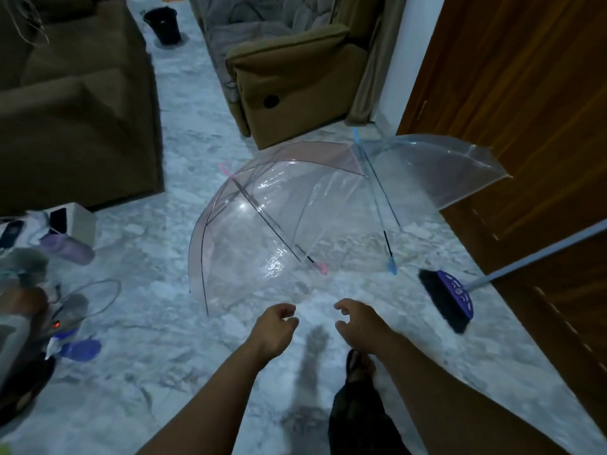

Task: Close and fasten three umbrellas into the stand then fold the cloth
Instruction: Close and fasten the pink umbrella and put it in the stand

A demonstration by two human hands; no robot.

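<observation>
Both hands, left [275, 326] and right [356, 320], half-curled and empty, over floor [157, 356]; pink umbrella [262, 224] open at 12 o'clock, shaft running 10-to-4, handle nearer the right hand.

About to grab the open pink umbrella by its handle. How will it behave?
The pink umbrella probably lifts easily: thin clear canopy, slim ribs. Resting on its rim on the floor, it may roll or swing. The wide dome could snag the blue umbrella beside it.
</observation>
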